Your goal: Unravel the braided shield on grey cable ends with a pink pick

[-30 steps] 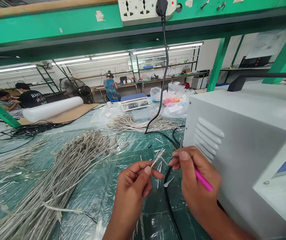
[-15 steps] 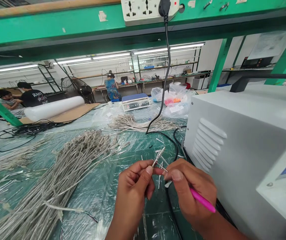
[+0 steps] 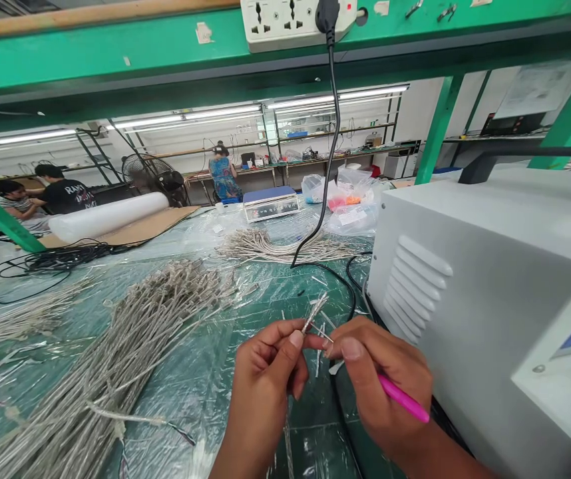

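My left hand (image 3: pixel 271 372) pinches a shielded cable (image 3: pixel 315 313) between thumb and index finger, its silvery braided end pointing up and away. The rest of that cable hangs down below the hand. In my right hand (image 3: pixel 382 379) is a pick with a pink handle (image 3: pixel 404 398). The pick's thin metal tip reaches left to the braid, close to my left index finger. Whether the tip goes into the braid is too small to tell. Left of my hands lies a large bundle of braided cables (image 3: pixel 130 332), some with coloured wire ends.
A white machine (image 3: pixel 465 286) with vents stands close on the right. A black power cord (image 3: pixel 334 133) drops from the power strip (image 3: pixel 285 23) to the plastic-covered table. Beyond are another cable bundle (image 3: pixel 275 246), a scale (image 3: pixel 271 203) and plastic bags (image 3: pixel 348 196). People sit in the background.
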`<control>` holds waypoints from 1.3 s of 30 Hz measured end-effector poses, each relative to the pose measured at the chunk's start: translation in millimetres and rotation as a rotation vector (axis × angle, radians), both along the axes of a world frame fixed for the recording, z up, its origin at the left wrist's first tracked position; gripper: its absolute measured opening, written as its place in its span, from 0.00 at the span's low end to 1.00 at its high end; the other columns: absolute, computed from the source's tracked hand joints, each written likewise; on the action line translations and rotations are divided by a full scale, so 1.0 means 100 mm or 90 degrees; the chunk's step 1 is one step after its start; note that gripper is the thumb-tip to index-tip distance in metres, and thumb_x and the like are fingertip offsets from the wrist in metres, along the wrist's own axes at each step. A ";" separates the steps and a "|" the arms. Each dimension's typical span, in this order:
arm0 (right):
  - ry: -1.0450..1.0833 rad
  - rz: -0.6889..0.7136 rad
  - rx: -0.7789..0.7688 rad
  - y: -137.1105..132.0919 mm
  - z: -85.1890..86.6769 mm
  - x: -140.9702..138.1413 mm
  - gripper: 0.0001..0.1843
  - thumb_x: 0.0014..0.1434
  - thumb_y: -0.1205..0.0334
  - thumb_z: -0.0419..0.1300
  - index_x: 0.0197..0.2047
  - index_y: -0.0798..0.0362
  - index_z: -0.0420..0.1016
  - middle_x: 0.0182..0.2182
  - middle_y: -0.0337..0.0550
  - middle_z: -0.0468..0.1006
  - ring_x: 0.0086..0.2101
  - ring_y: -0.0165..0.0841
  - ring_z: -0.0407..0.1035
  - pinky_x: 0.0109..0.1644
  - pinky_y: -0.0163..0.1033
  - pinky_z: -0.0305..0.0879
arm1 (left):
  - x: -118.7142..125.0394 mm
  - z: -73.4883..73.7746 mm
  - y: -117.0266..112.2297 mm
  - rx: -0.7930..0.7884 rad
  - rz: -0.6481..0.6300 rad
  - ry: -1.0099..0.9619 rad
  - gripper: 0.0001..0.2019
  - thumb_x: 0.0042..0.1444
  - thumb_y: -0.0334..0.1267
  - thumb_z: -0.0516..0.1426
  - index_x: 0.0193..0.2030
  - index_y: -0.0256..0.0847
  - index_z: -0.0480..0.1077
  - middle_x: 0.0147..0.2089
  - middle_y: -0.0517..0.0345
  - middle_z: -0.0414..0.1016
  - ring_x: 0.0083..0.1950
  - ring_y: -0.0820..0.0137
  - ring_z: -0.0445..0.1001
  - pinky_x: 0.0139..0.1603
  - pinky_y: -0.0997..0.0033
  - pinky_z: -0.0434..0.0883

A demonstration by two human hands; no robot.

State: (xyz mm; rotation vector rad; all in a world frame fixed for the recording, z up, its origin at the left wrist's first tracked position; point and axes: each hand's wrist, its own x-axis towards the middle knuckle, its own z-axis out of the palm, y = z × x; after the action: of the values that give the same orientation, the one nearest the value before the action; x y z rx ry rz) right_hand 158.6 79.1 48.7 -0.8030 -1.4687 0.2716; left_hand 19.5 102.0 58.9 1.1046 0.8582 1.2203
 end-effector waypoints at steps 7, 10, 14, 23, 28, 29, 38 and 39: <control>-0.015 -0.001 -0.018 0.01 0.01 0.00 0.11 0.62 0.73 0.54 0.31 0.54 0.72 0.26 0.40 0.74 0.27 0.29 0.69 0.31 0.35 0.64 | 0.00 0.02 -0.02 0.001 0.006 0.001 0.07 0.58 0.37 0.61 0.40 0.37 0.77 0.29 0.57 0.79 0.17 0.83 0.56 0.21 0.77 0.52; -0.015 -0.001 -0.021 0.02 0.01 0.00 0.11 0.62 0.73 0.54 0.31 0.53 0.72 0.26 0.39 0.74 0.27 0.29 0.69 0.30 0.35 0.64 | 0.01 0.01 -0.02 0.000 0.008 0.003 0.07 0.57 0.38 0.62 0.39 0.37 0.77 0.28 0.57 0.78 0.17 0.83 0.56 0.21 0.77 0.52; -0.006 -0.003 -0.025 0.02 0.02 0.00 0.11 0.63 0.73 0.54 0.29 0.54 0.72 0.25 0.39 0.74 0.26 0.28 0.68 0.30 0.34 0.63 | 0.01 0.01 -0.02 0.000 0.010 0.013 0.08 0.56 0.38 0.62 0.39 0.36 0.76 0.26 0.58 0.76 0.17 0.83 0.55 0.21 0.77 0.52; -0.008 -0.019 -0.073 0.02 0.02 -0.01 0.13 0.64 0.70 0.54 0.28 0.54 0.71 0.24 0.38 0.72 0.25 0.27 0.67 0.30 0.34 0.63 | 0.01 0.00 -0.01 0.003 0.016 0.007 0.12 0.58 0.41 0.60 0.46 0.41 0.66 0.12 0.71 0.62 0.16 0.77 0.57 0.22 0.76 0.53; 0.036 -0.005 -0.046 0.01 0.01 -0.01 0.12 0.64 0.71 0.54 0.30 0.53 0.72 0.26 0.38 0.73 0.26 0.28 0.68 0.30 0.34 0.64 | 0.03 0.04 -0.04 0.011 0.006 -0.021 0.11 0.58 0.38 0.60 0.43 0.43 0.62 0.28 0.63 0.77 0.16 0.81 0.55 0.21 0.75 0.51; 0.045 -0.006 -0.035 0.01 0.00 -0.01 0.12 0.64 0.71 0.53 0.30 0.53 0.72 0.26 0.38 0.73 0.27 0.28 0.69 0.31 0.34 0.64 | 0.04 0.05 -0.04 0.013 0.005 -0.020 0.10 0.59 0.38 0.60 0.43 0.43 0.62 0.30 0.61 0.78 0.16 0.82 0.55 0.22 0.75 0.51; 0.045 0.015 -0.045 0.00 -0.01 0.01 0.11 0.63 0.72 0.54 0.32 0.54 0.74 0.28 0.39 0.74 0.28 0.28 0.69 0.32 0.34 0.67 | 0.06 0.08 -0.06 0.018 0.026 -0.003 0.09 0.60 0.38 0.58 0.45 0.38 0.69 0.31 0.54 0.80 0.16 0.82 0.54 0.22 0.74 0.50; 0.046 0.018 -0.048 0.01 -0.01 0.02 0.11 0.63 0.72 0.54 0.32 0.54 0.74 0.29 0.40 0.74 0.28 0.28 0.69 0.32 0.34 0.67 | 0.06 0.08 -0.06 0.015 0.027 -0.005 0.10 0.59 0.38 0.59 0.46 0.37 0.69 0.31 0.54 0.80 0.16 0.82 0.54 0.22 0.74 0.50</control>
State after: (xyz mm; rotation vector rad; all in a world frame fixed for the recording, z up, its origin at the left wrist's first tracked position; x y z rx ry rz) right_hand 160.1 80.1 47.5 -0.8248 -1.4105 0.3757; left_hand 25.2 95.9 67.3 1.1051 0.8673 1.2723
